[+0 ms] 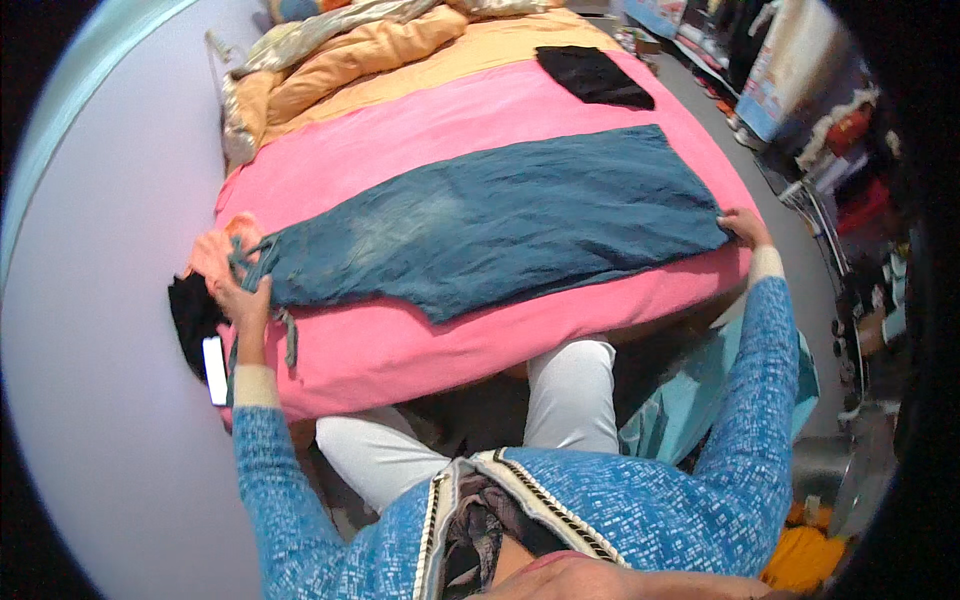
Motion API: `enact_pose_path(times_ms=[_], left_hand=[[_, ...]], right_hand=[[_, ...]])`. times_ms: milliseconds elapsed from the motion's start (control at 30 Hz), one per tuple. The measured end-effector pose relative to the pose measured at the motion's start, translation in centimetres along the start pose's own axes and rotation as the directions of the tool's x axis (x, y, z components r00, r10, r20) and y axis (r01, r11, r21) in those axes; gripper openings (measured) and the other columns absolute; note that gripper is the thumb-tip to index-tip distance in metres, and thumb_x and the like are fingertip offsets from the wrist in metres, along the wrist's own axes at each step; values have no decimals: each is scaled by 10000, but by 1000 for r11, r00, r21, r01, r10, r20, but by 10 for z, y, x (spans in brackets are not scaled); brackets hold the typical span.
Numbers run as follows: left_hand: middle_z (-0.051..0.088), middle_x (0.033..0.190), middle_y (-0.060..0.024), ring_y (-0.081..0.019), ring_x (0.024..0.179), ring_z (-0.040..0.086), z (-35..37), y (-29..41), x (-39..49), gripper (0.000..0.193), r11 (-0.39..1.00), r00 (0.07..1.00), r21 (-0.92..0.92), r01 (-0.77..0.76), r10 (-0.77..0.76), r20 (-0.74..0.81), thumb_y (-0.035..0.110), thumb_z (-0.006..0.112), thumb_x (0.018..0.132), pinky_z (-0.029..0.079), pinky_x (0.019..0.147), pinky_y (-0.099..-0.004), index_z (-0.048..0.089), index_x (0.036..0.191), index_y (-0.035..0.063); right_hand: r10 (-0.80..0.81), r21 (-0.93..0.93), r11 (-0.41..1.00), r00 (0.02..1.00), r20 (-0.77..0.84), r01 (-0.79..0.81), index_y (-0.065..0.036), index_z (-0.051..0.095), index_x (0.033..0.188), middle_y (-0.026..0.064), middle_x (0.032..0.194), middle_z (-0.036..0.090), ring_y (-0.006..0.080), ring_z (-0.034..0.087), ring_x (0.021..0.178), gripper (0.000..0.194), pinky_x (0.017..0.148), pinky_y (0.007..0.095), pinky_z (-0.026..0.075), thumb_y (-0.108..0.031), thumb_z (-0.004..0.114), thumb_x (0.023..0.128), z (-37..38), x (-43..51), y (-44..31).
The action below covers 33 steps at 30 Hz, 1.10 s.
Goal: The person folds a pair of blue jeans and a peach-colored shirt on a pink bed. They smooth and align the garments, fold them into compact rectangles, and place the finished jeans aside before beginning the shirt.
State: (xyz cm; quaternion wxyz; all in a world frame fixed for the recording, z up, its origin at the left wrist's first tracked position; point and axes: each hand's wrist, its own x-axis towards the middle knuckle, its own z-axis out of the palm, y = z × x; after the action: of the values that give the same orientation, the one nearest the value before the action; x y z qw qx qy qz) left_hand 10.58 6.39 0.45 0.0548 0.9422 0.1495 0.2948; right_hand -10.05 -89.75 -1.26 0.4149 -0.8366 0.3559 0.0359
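Observation:
Blue denim trousers [480, 225] lie folded lengthwise across a bed, with a faded pale patch on the upper leg. The waist is at left and the leg hems are at right. My left hand [244, 304] is at the waist end, thumb and fingers around the edge beside the fabric ties [251, 259]; part of its grip is hidden. A loose tie end [289, 337] hangs by the wrist. At the near corner of the hem, my right hand [746, 227] pinches the cloth between thumb and fingers.
The bed has a pink sheet [352, 360]. A folded black cloth [595, 77] lies at its far right, an orange quilt [367, 56] at its far left. Beside my left hand are peach cloth [210, 251], black cloth [193, 319] and a white rectangular object [214, 371]. A wall [112, 262] borders the left.

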Motion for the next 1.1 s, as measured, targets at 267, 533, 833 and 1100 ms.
enact_pose_path(times_ms=[267, 533, 833, 1100], left_hand=[[527, 1408, -192, -369, 1360, 431, -36, 162, -49, 554, 552, 626, -520, -652, 778, 41, 293, 660, 902, 310, 1144, -445, 527, 1384, 56], [276, 1597, -173, -377, 1488, 213, -7, 211, -151, 721, 551, 448, -523, -650, 834, 322, 561, 549, 926, 140, 1177, -604, 359, 1531, 217], [399, 1525, -189, -368, 1431, 340, -3, 194, -162, 629, 489, 545, -684, -542, 824, 158, 444, 609, 925, 237, 1162, -556, 464, 1453, 133], [608, 1299, -157, -300, 1171, 602, -26, 95, -155, 474, 498, 859, -850, -174, 499, 117, 119, 699, 860, 481, 998, -389, 585, 1313, 39]], right_hand=[[-748, -703, 593, 592, -300, 393, -88, 528, 1389, 188, 1409, 532, 349, 479, 1327, 583, 1108, 430, 375, -457, 587, 942, 75, 8, -156], [-735, -815, 502, 639, -226, 290, -146, 507, 1413, 128, 1443, 501, 303, 433, 1350, 556, 986, 587, 412, -485, 498, 971, 192, 8, -102], [-157, -835, 545, 988, -11, 77, -188, 246, 1569, 156, 1610, 258, 366, 270, 1469, 679, 1139, 606, 260, -515, 430, 1002, 180, 56, -136], [-913, -265, 153, 239, 331, 952, -40, 465, 1434, 218, 1487, 440, 371, 400, 1390, 620, 1150, 430, 336, -335, 651, 922, 320, -101, -315]])
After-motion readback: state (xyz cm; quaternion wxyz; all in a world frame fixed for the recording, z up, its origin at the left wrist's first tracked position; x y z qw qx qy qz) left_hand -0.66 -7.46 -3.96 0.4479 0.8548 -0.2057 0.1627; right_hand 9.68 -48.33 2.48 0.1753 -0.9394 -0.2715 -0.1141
